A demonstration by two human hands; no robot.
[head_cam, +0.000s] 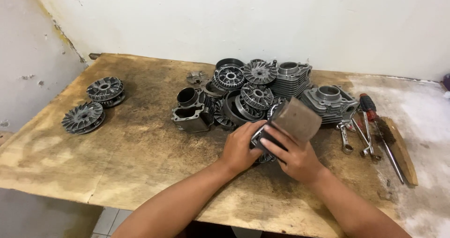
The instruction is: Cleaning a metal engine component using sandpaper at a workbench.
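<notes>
- Left hand [240, 146]: fingers curled around the near-left side of a metal cylinder part [294, 120], gripping it; the part is lifted and tilted over the wooden board [140, 149].
- Right hand [294, 157]: fingers pressed flat against the dark underside of the same part, thumb side toward the person; grip closed on it.
- The part's flat, brownish end face points up and to the right; it sits just in front of the pile of engine parts [243, 95].
- Pile holds finned round pulley discs, dark rings and grey finned cylinder blocks, touching one another, at the board's far middle.
- Two finned discs [93, 104] lie well apart from the pile, at the far left of the board.
- Right of the hands: wrenches [357, 137], a red-handled screwdriver [375, 121] and a wire brush [398, 149], lying side by side.
- White wall [234, 18] behind the board.
</notes>
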